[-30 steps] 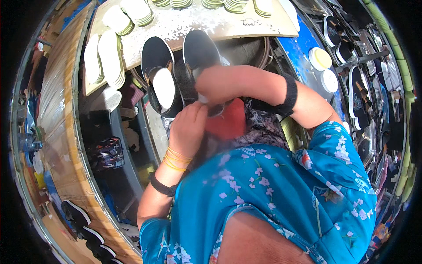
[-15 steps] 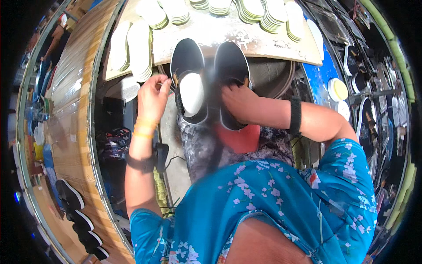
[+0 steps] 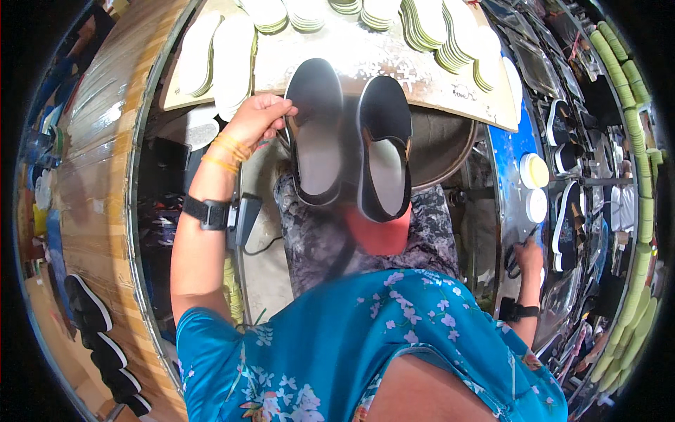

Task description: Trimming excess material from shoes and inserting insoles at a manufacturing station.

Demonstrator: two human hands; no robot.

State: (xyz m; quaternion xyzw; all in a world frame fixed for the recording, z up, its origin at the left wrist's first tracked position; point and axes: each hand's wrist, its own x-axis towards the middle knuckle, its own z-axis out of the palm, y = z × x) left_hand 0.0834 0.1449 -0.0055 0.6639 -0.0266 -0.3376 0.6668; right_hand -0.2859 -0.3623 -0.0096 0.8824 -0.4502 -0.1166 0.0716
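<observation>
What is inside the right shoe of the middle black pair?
Inside the right shoe, a pale footbed shows at the rear; its front is hidden under the black upper.

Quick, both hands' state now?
Left hand: closed, fingertips at the left shoe's edge; hold unclear.
Right hand: near the white tub; grip cannot be told.

Left hand (image 3: 261,118) at eleven o'clock, fingers pinched together right at the edge of one black shoe (image 3: 315,133)! Its mate (image 3: 384,133) is just beside, at three o'clock (both toes point to twelve). The right hand (image 3: 527,257) is out past three, by a dark object (image 3: 512,261), near two round tubs (image 3: 536,205); insole stacks (image 3: 422,28) line the board (image 3: 383,67) at twelve.
</observation>
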